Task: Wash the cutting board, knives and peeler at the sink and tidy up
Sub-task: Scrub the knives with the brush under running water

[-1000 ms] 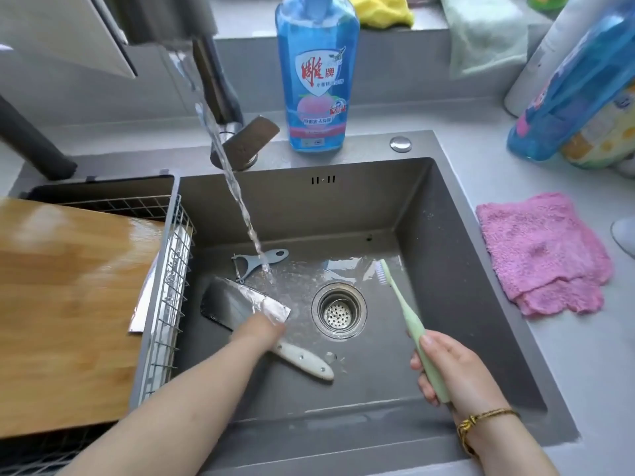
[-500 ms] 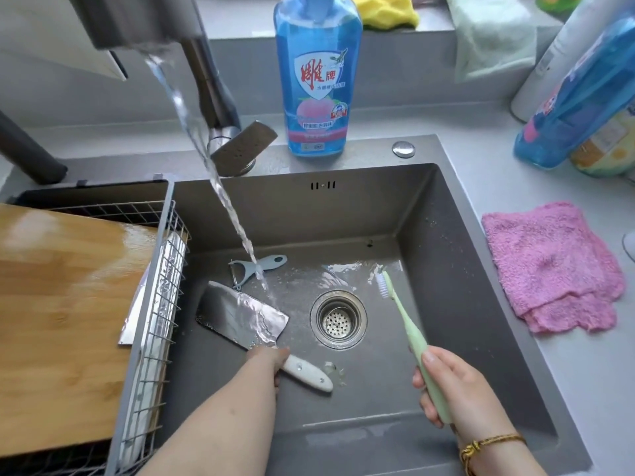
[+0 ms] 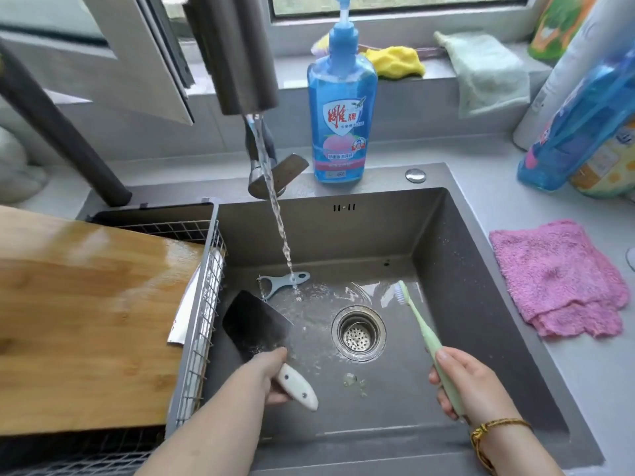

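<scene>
A cleaver (image 3: 254,324) with a dark broad blade and a white handle is in the grey sink (image 3: 457,269), left of the drain (image 3: 359,333). My left hand (image 3: 266,374) grips its handle. My right hand (image 3: 467,383) holds a pale green toothbrush (image 3: 421,326), bristles pointing toward the back of the sink. A light blue peeler (image 3: 281,283) lies on the sink floor where the tap water lands. The wet wooden cutting board (image 3: 82,321) rests on a wire rack (image 3: 202,321) at the left, with a second knife's blade (image 3: 184,316) poking out beneath it.
The faucet (image 3: 240,53) runs a stream of water into the sink. A blue dish soap bottle (image 3: 342,108) stands behind the sink. A pink cloth (image 3: 556,280) lies on the right counter, with bottles (image 3: 584,125) behind it. Yellow and green cloths sit on the windowsill.
My left hand slid down onto the cleaver's handle and closed on it, and the blade now tilts up off the sink floor. The camera view rose. The toothbrush hand barely moved.
</scene>
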Action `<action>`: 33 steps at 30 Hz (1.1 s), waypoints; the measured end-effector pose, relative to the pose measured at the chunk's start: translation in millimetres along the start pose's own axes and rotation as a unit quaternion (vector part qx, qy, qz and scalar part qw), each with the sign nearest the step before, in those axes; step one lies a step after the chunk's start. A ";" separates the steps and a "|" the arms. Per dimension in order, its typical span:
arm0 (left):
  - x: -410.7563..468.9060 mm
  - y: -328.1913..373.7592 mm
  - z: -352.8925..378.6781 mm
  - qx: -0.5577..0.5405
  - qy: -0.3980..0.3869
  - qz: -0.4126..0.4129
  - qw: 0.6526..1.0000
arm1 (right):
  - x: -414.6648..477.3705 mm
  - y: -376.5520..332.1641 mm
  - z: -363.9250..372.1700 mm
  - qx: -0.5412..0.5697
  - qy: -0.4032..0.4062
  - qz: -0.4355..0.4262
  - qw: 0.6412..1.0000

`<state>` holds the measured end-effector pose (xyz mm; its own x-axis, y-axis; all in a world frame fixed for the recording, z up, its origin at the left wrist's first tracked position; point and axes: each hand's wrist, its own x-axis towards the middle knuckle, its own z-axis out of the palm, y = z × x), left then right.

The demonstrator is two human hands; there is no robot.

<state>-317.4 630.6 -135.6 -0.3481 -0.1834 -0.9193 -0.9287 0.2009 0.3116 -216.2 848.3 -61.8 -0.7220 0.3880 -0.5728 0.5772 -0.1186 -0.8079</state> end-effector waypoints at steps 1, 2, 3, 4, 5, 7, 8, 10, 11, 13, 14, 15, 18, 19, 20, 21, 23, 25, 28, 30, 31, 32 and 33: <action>-5.3 0.6 -3.8 -0.007 -0.006 0.014 1.000 | -1.3 0.1 0.7 -0.010 -0.001 -0.007 1.000; -9.9 0.5 -8.5 -0.023 -0.012 0.022 0.999 | -3.0 0.2 1.6 -0.024 -0.002 -0.016 1.000; -12.6 0.7 -13.4 -0.043 -0.018 0.030 0.998 | -4.6 0.1 3.0 -0.040 -0.003 -0.026 0.999; -15.2 0.9 -18.3 -0.057 -0.020 0.041 0.997 | -6.1 -0.1 4.3 -0.055 -0.001 -0.035 0.998; -17.8 1.6 -23.4 -0.064 -0.021 0.056 0.996 | -7.5 -0.8 5.7 -0.066 0.003 -0.042 0.997; -25.9 3.3 -33.2 -0.089 -0.027 0.084 0.992 | -10.8 -2.4 7.0 -0.076 0.016 -0.051 0.996; -30.0 4.0 -38.1 -0.104 -0.032 0.090 0.990 | -12.6 -3.3 7.1 -0.076 0.021 -0.052 0.996; -36.5 3.1 -45.1 -0.119 -0.039 0.104 0.987 | -16.9 -4.8 6.7 -0.071 0.026 -0.060 0.995; -39.1 1.4 -47.3 -0.120 -0.043 0.112 0.985 | -19.7 -5.5 6.8 -0.073 0.027 -0.069 0.995; -45.9 -3.8 -50.1 -0.115 -0.050 0.136 0.983 | -26.8 -6.9 8.6 -0.082 0.027 -0.089 0.992; -50.0 -5.9 -52.0 -0.112 -0.051 0.150 0.981 | -30.3 -7.4 10.1 -0.085 0.029 -0.097 0.991; -54.5 -7.7 -54.9 -0.108 -0.054 0.164 0.979 | -33.2 -7.8 12.1 -0.089 0.030 -0.103 0.990; -65.9 -8.4 -68.4 -0.070 -0.062 0.199 0.976 | -40.4 -8.4 19.1 -0.104 0.029 -0.111 0.988; -68.9 -8.2 -72.9 -0.051 -0.064 0.211 0.974 | -42.2 -8.6 22.1 -0.104 0.029 -0.113 0.988; -71.3 -8.5 -76.7 -0.031 -0.065 0.224 0.972 | -43.9 -8.5 25.3 -0.103 0.028 -0.115 0.988; -73.1 -9.3 -79.9 -0.013 -0.066 0.238 0.969 | -45.5 -8.6 29.5 -0.101 0.026 -0.118 0.988; -75.8 -11.1 -82.6 0.026 -0.060 0.266 0.962 | -49.0 -9.2 38.5 -0.102 0.014 -0.128 0.986; -78.9 -10.6 -84.6 0.068 -0.051 0.294 0.952 | -51.5 -10.4 49.1 -0.108 -0.001 -0.142 0.984; -81.3 -5.5 -90.1 0.129 -0.043 0.337 0.932 | -56.4 -13.4 71.2 -0.155 -0.025 -0.160 0.974; -83.4 -0.6 -95.6 0.174 -0.033 0.365 0.914 | -57.7 -12.7 90.1 -0.189 -0.048 -0.181 0.964; -84.5 1.9 -98.7 0.190 -0.033 0.377 0.906 | -57.5 -11.9 100.1 -0.208 -0.063 -0.198 0.956; -85.4 4.4 -101.1 0.201 -0.036 0.384 0.901 | -56.7 -10.0 109.0 -0.236 -0.077 -0.216 0.944; -85.8 6.6 -103.4 0.210 -0.041 0.387 0.897 | -55.4 -8.0 116.7 -0.264 -0.088 -0.232 0.932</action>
<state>-306.9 548.2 -29.8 -0.8415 0.2340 -0.4870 -0.2780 0.5854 0.7616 -225.3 721.0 -39.8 -0.9653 0.1234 -0.2304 0.2608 0.5082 -0.8208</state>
